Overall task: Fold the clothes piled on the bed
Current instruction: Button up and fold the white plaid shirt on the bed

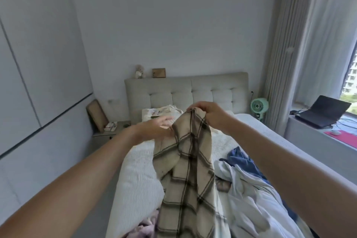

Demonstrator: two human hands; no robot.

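Observation:
A beige plaid shirt with dark check lines hangs lifted above the bed. My right hand pinches its top edge, fingers curled round the cloth. My left hand is blurred, fingers straight, just left of the shirt's upper part; contact with the fabric is unclear. On the bed's right side lies a pile of clothes: a white garment, a blue one, and a pinkish piece near the bottom edge.
A padded headboard and a pillow stand at the far end. A nightstand is on the left; a green fan and a window ledge with a laptop are on the right. Closet doors fill the left wall.

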